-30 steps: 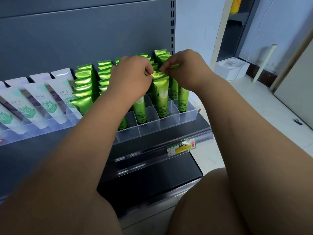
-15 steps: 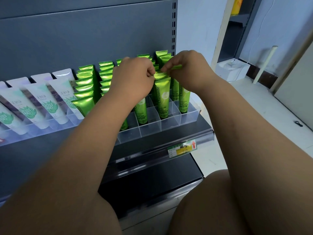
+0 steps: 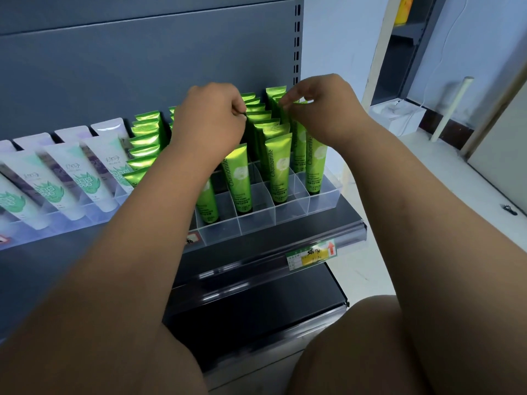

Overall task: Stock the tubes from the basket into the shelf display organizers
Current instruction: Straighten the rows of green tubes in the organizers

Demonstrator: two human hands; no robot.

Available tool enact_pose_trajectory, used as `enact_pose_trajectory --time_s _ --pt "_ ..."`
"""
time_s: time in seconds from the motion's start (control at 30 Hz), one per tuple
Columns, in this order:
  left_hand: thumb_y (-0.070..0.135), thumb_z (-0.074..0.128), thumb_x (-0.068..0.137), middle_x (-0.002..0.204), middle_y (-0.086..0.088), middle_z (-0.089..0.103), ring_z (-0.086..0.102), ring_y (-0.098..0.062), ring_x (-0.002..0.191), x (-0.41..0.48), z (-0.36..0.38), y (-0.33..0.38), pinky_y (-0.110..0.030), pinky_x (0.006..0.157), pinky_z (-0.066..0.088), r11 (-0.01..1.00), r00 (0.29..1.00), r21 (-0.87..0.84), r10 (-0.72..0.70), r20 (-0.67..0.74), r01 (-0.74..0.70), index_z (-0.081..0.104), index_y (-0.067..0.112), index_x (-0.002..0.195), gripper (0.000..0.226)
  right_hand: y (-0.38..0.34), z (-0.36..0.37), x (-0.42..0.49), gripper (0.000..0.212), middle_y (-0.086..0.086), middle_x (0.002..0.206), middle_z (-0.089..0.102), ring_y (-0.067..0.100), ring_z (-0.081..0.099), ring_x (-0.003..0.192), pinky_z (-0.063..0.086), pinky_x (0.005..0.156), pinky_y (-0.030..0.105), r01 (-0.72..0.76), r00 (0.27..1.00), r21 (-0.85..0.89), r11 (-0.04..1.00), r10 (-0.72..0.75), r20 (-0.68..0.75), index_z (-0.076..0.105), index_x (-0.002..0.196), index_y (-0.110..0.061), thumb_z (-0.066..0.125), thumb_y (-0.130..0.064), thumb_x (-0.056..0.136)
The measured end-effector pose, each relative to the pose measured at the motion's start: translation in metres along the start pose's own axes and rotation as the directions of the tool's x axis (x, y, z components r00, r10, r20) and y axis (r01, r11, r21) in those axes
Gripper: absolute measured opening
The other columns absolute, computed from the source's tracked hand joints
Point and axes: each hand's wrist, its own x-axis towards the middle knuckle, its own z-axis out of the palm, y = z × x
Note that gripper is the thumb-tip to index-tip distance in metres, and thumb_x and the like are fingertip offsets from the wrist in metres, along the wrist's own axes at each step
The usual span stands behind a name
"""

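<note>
price tag (image 3: 312,253) | white box (image 3: 397,115) near pale rod (image 3: 453,108) | yellow item (image 3: 403,10) top right

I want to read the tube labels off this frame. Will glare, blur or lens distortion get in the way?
Head view: glare on crimped tops of the green tubes; front "Chamomile" print reads clearly, smaller print soft; white tubes at the left edge look smeared; left hand and right hand hide several.

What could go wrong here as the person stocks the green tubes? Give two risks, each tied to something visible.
The left hand and right hand pinch only the crimped tops of the tightly packed green tubes; a slip could topple neighbours. The left forearm crosses low over the clear organizer and might knock its front tubes.
</note>
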Motion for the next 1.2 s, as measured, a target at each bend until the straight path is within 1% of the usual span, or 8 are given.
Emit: enact_pose_trajectory --time_s 0.07,0.13,0.27,0.33,0.4,0.67,0.9,1.2 --pt "0.02 0.062 0.089 0.103 0.007 0.073 0.062 -0.027 0.101 0.004 0.002 0.002 -0.045 0.086 0.054 1.0 1.0 0.017 0.007 0.003 -0.008 0.073 0.028 0.097 0.016 -0.002 0.002 0.007 0.016 -0.011 0.093 0.066 0.002 0.059 0.081 0.038 0.059 0.007 -0.009 1.0 -0.004 1.0 0.009 -0.006 0.079 0.1 -0.024 0.066 -0.022 0.092" --pt "0.02 0.062 0.089 0.104 0.006 0.073 0.061 -0.028 0.105 0.008 0.006 0.002 -0.047 0.088 0.053 0.999 1.0 0.035 0.019 0.02 -0.02 0.073 0.029 0.098 0.016 -0.006 0.004 0.014 0.016 -0.008 0.091 0.069 0.002 0.058 0.073 0.045 0.063 0.015 -0.003 1.0 -0.019 1.0 0.004 0.004 0.08 0.1 -0.021 0.066 -0.023 0.091" --pt "0.022 0.062 0.087 0.108 0.003 0.074 0.063 -0.029 0.11 0.02 0.012 0.003 -0.048 0.093 0.053 0.998 0.998 0.052 0.032 0.063 -0.036 0.073 0.03 0.105 0.023 -0.012 0.01 0.028 0.018 -0.001 0.101 0.076 0.014 0.066 0.096 0.051 0.082 0.025 0.043 0.997 -0.114 0.993 -0.035 0.07 0.081 0.1 -0.019 0.066 -0.02 0.09" --pt "0.019 0.061 0.087 0.115 0.003 0.072 0.061 -0.029 0.115 0.026 0.012 0.005 -0.05 0.096 0.051 0.995 0.993 0.087 0.04 0.108 -0.05 0.072 0.031 0.113 0.031 -0.013 0.013 0.035 0.02 0.007 0.103 0.076 0.024 0.066 0.1 0.054 0.088 0.035 0.041 0.996 -0.197 0.979 -0.025 0.085 0.08 0.098 -0.013 0.063 -0.018 0.089" --pt "0.014 0.059 0.085 0.119 0.003 0.071 0.06 -0.03 0.118 0.031 0.012 0.005 -0.051 0.099 0.05 0.99 0.99 0.125 0.045 0.136 -0.062 0.071 0.032 0.116 0.038 -0.011 0.017 0.041 0.022 0.014 0.102 0.074 0.032 0.065 0.1 0.055 0.087 0.042 0.036 0.995 -0.275 0.961 -0.01 0.094 0.078 0.097 -0.007 0.06 -0.017 0.089" --pt "0.008 0.058 0.085 0.115 0.003 0.071 0.061 -0.031 0.113 0.038 0.011 0.008 -0.053 0.098 0.049 0.983 0.983 0.175 0.02 0.183 -0.053 0.076 0.035 0.106 0.038 -0.014 0.023 0.053 0.02 0.011 0.096 0.074 0.028 0.068 0.092 0.059 0.083 0.042 0.03 0.992 -0.321 0.947 0.012 0.129 0.079 0.094 -0.009 0.064 -0.019 0.087" --pt "0.006 0.056 0.085 0.114 0.003 0.071 0.061 -0.03 0.111 0.037 0.013 0.009 -0.052 0.099 0.048 0.984 0.985 0.168 0.03 0.173 -0.059 0.077 0.036 0.104 0.041 -0.01 0.023 0.053 0.021 0.012 0.099 0.073 0.03 0.066 0.097 0.058 0.086 0.042 0.061 0.987 -0.403 0.913 0.006 0.163 0.078 0.097 -0.008 0.06 -0.018 0.092" --pt "0.008 0.057 0.083 0.111 0.005 0.071 0.062 -0.028 0.108 0.036 0.015 0.01 -0.05 0.097 0.05 0.986 0.986 0.157 0.027 0.163 -0.053 0.077 0.033 0.101 0.036 -0.008 0.025 0.052 0.02 0.009 0.097 0.073 0.028 0.066 0.095 0.058 0.084 0.041 0.057 0.989 -0.37 0.927 -0.002 0.147 0.08 0.095 -0.014 0.062 -0.019 0.089"
